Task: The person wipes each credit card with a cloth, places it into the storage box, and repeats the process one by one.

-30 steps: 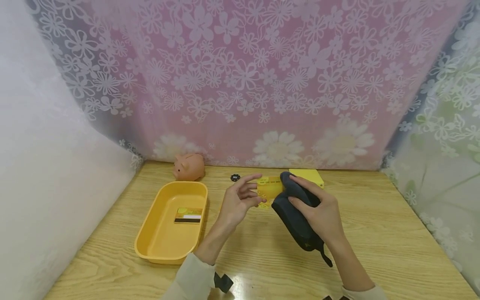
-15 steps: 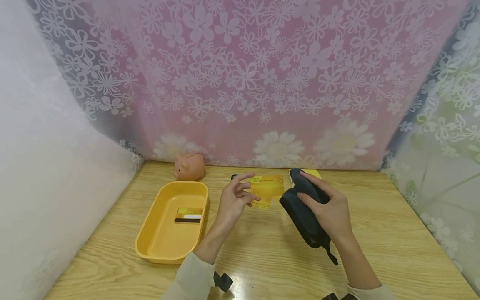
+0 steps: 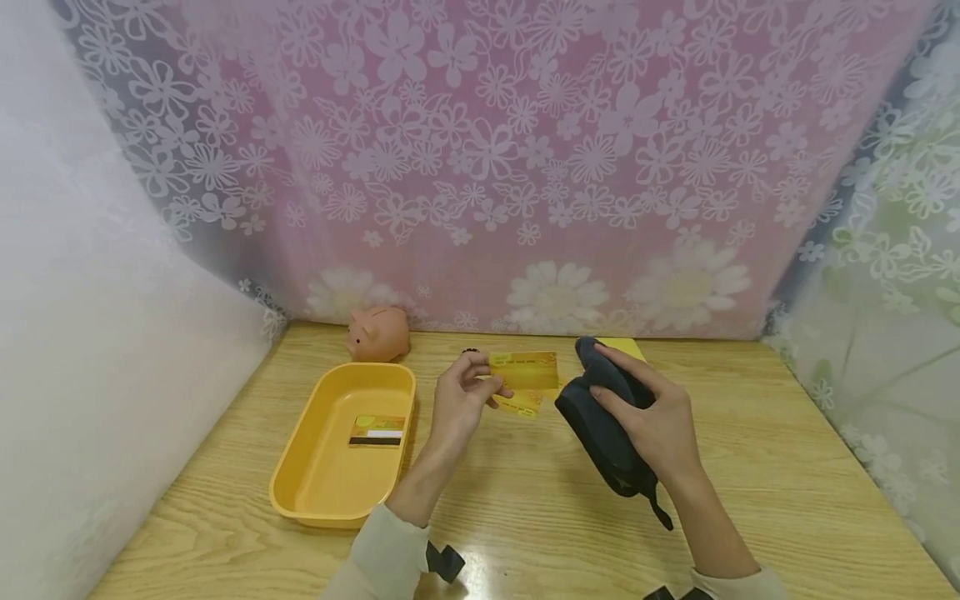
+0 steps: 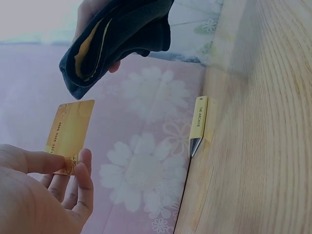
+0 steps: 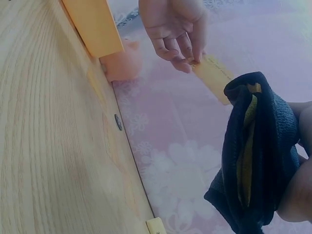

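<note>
A gold bank card is pinched by its left end between the thumb and fingers of my left hand. My right hand grips a dark blue soft pouch with a wrist loop hanging from its lower end. The pouch's mouth gapes toward the card, and yellowish edges show inside it in the right wrist view. In the left wrist view a gap separates the card from the pouch. Behind the held card, a second gold card lies on the table, partly covered in the head view.
At the left stands a yellow tray with one bank card lying in it, stripe side up. Behind it is a pink piggy bank. A black poker chip and a yellow book lie near the back edge.
The held card has come away from the pouch's mouth and moved left with my left hand. My right hand and the pouch have shifted slightly right, uncovering less of the yellow book.
</note>
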Tool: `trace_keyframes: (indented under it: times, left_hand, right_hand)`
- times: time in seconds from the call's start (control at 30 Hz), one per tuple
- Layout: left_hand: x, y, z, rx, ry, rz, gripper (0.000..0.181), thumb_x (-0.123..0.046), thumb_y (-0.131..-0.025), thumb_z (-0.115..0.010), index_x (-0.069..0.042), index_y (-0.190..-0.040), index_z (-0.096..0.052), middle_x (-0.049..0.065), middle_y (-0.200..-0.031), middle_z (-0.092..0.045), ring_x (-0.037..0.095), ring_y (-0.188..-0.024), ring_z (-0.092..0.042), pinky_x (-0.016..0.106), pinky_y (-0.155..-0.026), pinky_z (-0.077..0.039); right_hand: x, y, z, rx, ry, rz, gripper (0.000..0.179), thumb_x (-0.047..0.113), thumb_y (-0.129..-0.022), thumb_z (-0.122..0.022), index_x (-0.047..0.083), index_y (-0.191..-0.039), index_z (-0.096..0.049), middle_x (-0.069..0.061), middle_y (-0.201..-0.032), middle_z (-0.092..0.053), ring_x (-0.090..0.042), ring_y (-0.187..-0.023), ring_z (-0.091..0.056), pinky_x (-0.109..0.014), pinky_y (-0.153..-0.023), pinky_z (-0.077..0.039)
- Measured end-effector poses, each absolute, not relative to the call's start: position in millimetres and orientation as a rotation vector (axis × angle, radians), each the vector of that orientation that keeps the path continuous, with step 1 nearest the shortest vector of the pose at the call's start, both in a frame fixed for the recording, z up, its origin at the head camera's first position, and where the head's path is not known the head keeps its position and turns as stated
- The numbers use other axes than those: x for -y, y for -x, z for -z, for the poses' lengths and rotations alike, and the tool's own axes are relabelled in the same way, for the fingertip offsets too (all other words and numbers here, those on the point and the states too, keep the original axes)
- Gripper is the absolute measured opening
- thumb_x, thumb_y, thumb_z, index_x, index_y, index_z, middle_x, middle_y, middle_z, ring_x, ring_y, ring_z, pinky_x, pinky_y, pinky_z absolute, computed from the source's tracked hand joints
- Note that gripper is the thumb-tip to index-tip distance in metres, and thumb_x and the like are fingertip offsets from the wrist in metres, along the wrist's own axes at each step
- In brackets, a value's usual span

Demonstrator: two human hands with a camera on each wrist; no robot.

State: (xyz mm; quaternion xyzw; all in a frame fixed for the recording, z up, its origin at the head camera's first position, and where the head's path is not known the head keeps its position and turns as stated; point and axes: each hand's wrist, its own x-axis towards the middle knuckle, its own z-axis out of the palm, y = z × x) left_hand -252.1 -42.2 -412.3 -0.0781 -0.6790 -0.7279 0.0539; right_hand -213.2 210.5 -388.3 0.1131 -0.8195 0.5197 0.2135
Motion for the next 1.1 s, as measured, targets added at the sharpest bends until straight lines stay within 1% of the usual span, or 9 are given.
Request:
trace_keyframes:
  times: [0.13, 0.2, 0.27, 0.43, 0.57, 0.7, 0.77, 0.97, 1.1]
  left_hand:
    - [41.2, 252.1, 411.7, 2.051, 0.231, 2.216, 0.025, -0.002, -0.098, -0.069, -0.002, -0.123, -0.064, 0.017, -0.104, -0.070, 0.031, -0.087, -0.077, 0.047, -0.078, -0.061]
    - [40.6, 251.6, 410.9, 2.039, 0.234, 2.227, 0.021, -0.002, -0.098, -0.068, -0.002, -0.120, -0.065, 0.017, -0.103, -0.071, 0.034, -0.091, -0.076, 0.050, -0.080, -0.060]
    - [40.3, 251.2, 410.4, 2.029, 0.247, 2.229, 0.017, -0.003, -0.099, -0.068, -0.003, -0.115, -0.066, 0.016, -0.102, -0.073, 0.034, -0.095, -0.075, 0.046, -0.081, -0.060]
    - [40.6, 250.9, 410.9, 1.999, 0.341, 2.209, 0.006, -0.004, -0.101, -0.066, -0.002, -0.106, -0.068, 0.013, -0.110, -0.075, 0.031, -0.101, -0.072, 0.034, -0.080, -0.058]
    - [40.6, 250.8, 410.5, 1.968, 0.356, 2.221, 0.008, 0.002, -0.100, -0.062, 0.000, -0.104, -0.069, 0.013, -0.119, -0.073, 0.027, -0.101, -0.070, 0.031, -0.080, -0.058]
    - [41.0, 250.5, 410.0, 1.947, 0.327, 2.229, 0.014, 0.008, -0.097, -0.055, 0.003, -0.102, -0.068, 0.011, -0.131, -0.066, 0.021, -0.099, -0.065, 0.036, -0.081, -0.060]
    - [41.3, 250.7, 410.4, 1.939, 0.313, 2.232, 0.016, 0.007, -0.097, -0.054, 0.002, -0.102, -0.068, 0.009, -0.129, -0.064, 0.020, -0.096, -0.064, 0.036, -0.080, -0.060]
    - [40.7, 250.9, 410.7, 1.877, 0.374, 2.326, 0.012, 0.003, -0.102, -0.056, 0.002, -0.107, -0.067, 0.012, -0.108, -0.063, 0.037, -0.093, -0.075, 0.036, -0.074, -0.063]
    - [40.5, 249.8, 410.4, 1.865, 0.392, 2.362, 0.013, 0.002, -0.102, -0.056, 0.003, -0.109, -0.067, 0.013, -0.110, -0.063, 0.039, -0.095, -0.075, 0.038, -0.076, -0.064]
  right_hand:
    - [-210.3, 213.1, 388.3, 2.274, -0.312, -1.442, 0.054, 0.014, -0.093, -0.081, 0.030, -0.142, -0.066, 0.003, -0.143, -0.064, -0.005, -0.122, -0.062, -0.013, -0.087, -0.054]
    - [-210.1, 213.3, 388.5, 2.276, -0.311, -1.438, 0.054, 0.015, -0.093, -0.081, 0.031, -0.142, -0.066, 0.003, -0.143, -0.064, -0.002, -0.121, -0.062, -0.013, -0.087, -0.054]
    - [-209.9, 213.5, 388.6, 2.276, -0.312, -1.438, 0.054, 0.015, -0.093, -0.081, 0.031, -0.143, -0.066, 0.003, -0.143, -0.065, -0.007, -0.122, -0.063, -0.013, -0.087, -0.054]
    - [-209.5, 213.6, 388.7, 2.279, -0.317, -1.430, 0.054, 0.014, -0.093, -0.081, 0.030, -0.143, -0.066, 0.003, -0.143, -0.065, -0.025, -0.124, -0.064, -0.013, -0.086, -0.054]
    - [-209.3, 213.6, 389.3, 2.281, -0.320, -1.427, 0.054, 0.014, -0.093, -0.081, 0.030, -0.143, -0.066, 0.002, -0.143, -0.065, -0.026, -0.124, -0.065, -0.013, -0.085, -0.054]
    - [-209.4, 213.3, 389.7, 2.282, -0.315, -1.432, 0.054, 0.014, -0.093, -0.080, 0.030, -0.143, -0.066, 0.002, -0.143, -0.064, -0.026, -0.125, -0.064, -0.012, -0.085, -0.054]
    - [-209.5, 213.0, 389.7, 2.283, -0.311, -1.436, 0.054, 0.015, -0.094, -0.080, 0.030, -0.143, -0.066, 0.002, -0.143, -0.064, -0.026, -0.124, -0.064, -0.013, -0.084, -0.054]
    - [-209.0, 213.0, 389.5, 2.285, -0.314, -1.443, 0.054, 0.015, -0.094, -0.080, 0.030, -0.143, -0.066, 0.001, -0.144, -0.064, -0.027, -0.123, -0.065, -0.013, -0.083, -0.055]
    - [-207.7, 213.5, 389.8, 2.281, -0.329, -1.444, 0.054, 0.013, -0.093, -0.080, 0.028, -0.143, -0.066, 0.000, -0.143, -0.064, -0.027, -0.124, -0.064, -0.013, -0.084, -0.055]
